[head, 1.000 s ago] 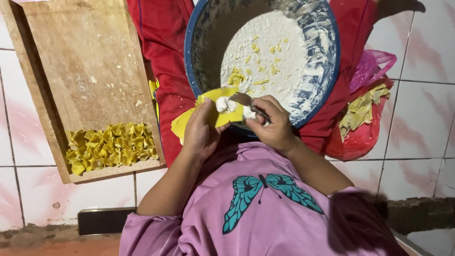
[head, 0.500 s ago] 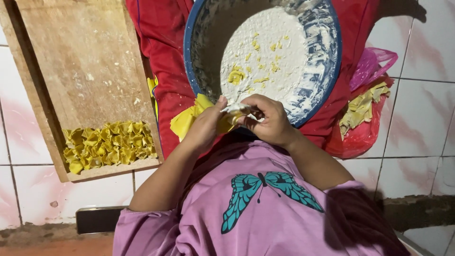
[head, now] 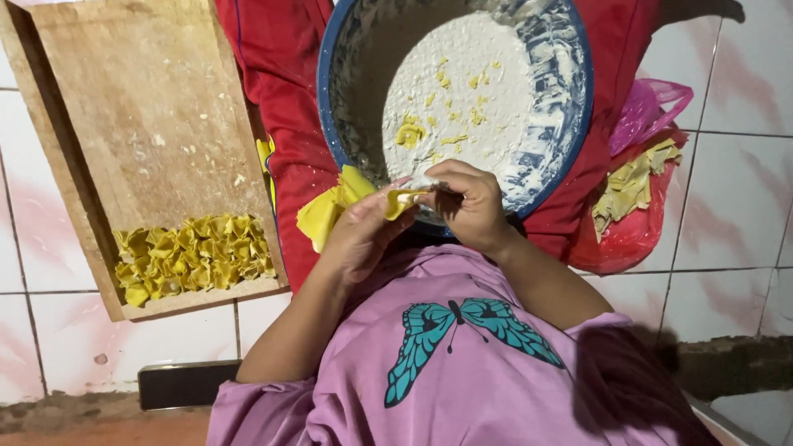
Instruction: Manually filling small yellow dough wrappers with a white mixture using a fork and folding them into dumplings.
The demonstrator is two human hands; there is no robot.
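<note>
Pinching one yellow wrapper (head: 403, 201) between them — left hand (head: 361, 235), right hand (head: 469, 202), grips closed

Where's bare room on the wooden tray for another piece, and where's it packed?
The wooden tray is bare across its far stretch, from the far edge to the folded yellow dumplings, bar a few crumbs. The near end by the lip is packed. Between the left hand, right hand and blue bowl it is crowded, wrappers stacked beside.
</note>
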